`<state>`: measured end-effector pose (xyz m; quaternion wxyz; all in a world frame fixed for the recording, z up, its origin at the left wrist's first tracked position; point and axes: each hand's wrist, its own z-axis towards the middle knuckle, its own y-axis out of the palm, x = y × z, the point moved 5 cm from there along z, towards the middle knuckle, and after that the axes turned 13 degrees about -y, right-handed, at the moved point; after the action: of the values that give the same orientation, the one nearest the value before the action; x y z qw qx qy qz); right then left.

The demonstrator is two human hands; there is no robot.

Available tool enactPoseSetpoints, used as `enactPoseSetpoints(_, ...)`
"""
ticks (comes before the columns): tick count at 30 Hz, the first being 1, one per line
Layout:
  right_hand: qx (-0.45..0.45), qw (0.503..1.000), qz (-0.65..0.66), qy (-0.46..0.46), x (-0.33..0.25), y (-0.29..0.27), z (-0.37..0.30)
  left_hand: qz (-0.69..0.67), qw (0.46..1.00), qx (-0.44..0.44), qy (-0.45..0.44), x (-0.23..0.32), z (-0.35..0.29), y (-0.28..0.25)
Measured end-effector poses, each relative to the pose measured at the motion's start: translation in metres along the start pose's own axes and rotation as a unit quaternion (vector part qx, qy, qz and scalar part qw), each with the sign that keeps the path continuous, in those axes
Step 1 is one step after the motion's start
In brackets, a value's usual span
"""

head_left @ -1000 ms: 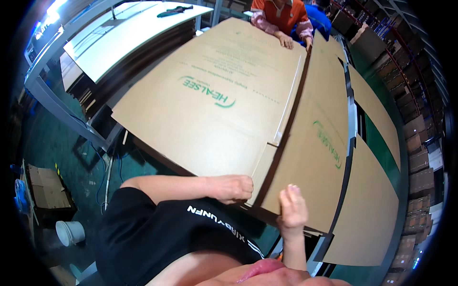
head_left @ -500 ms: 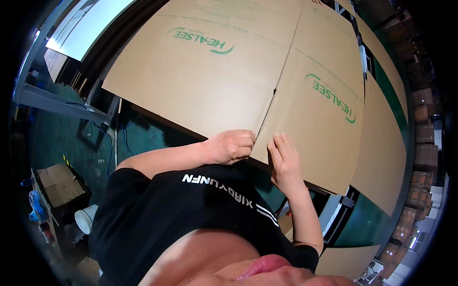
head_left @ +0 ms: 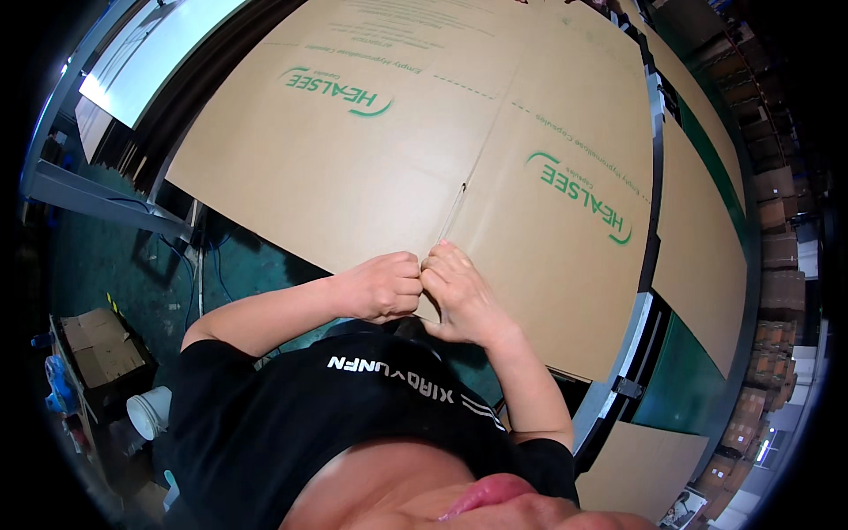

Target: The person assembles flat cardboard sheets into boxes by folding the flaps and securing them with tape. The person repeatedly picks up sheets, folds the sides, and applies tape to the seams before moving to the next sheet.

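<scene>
Left hand [head_left: 382, 288] and right hand [head_left: 461, 293] side by side at the near end of the seam [head_left: 488, 137], left hand just left of it. Left forearm [head_left: 265, 314] comes in nearly level from the left, right forearm [head_left: 534, 389] rises up-left from lower right. Elbows out, backs of hands up.

Left fingers curled in like a fist; right fingers bent, tips together at the seam. Can't tell if either set pinches the edge, undersides hidden.

Material: 2 flat brown cardboard panels, smooth, slight sheen, green print on each. Left panel [head_left: 309, 168] and right panel [head_left: 565, 265] meet at the seam. Dark notch [head_left: 463, 187] partway along it, pale slit [head_left: 451, 215] from there toward the hands.

Panels extend away from the fingers on either side of the seam. Metal rail [head_left: 618, 389] well right of the seam; white bucket [head_left: 150, 413] far left.
</scene>
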<state>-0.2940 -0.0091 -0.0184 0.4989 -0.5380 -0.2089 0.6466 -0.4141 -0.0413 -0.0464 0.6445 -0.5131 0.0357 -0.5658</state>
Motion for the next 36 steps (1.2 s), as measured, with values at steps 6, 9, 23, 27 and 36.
enactPoseSetpoints(6,0.015,1.000,0.010,-0.009,0.002,0.000,-0.004,0.010,1.000,-0.001,-0.012,-0.002,-0.006,0.003)
enactPoseSetpoints(9,0.019,0.999,0.015,-0.021,0.004,-0.002,-0.005,-0.013,0.999,0.034,-0.029,0.002,-0.001,-0.003)
enactPoseSetpoints(23,0.068,0.996,0.013,-0.048,-0.005,-0.010,0.000,-0.056,0.988,0.080,-0.118,-0.009,-0.013,-0.001)
enactPoseSetpoints(27,0.076,0.996,0.001,-0.052,-0.009,-0.009,0.000,-0.049,0.988,0.090,-0.117,-0.008,-0.016,0.000)
enactPoseSetpoints(36,0.104,0.992,-0.001,-0.077,-0.044,-0.058,0.015,0.010,0.995,0.087,-0.045,0.004,-0.007,-0.005)
